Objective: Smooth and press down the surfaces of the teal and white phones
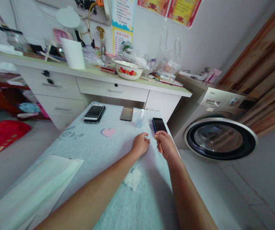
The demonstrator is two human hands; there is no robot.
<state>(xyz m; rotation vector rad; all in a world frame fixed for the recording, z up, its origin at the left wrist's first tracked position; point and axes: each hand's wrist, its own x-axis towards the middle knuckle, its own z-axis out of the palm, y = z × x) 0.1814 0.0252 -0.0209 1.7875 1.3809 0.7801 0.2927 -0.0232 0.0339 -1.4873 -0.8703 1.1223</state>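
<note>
My left hand [141, 143] is over the cloth-covered table, its fingers curled in and the thumb side facing my right hand. I see nothing between its fingers. My right hand [165, 143] is closed in a pinch, and whatever it may hold is too small or hidden. It overlaps the near end of a dark phone [159, 124] with a blue edge at the table's right side. A small clear spray bottle [140, 119] stands upright just beyond my left hand. Farther left lie a phone case [127, 113] and a stack of phones [95, 113].
A pale green folded sheet [32, 188] lies at the table's near left. Behind is a desk [95, 75] with a white bin [73, 53], a flowered enamel bowl [128, 70] and plastic bags [168, 60]. A washing machine [214, 103] stands to the right.
</note>
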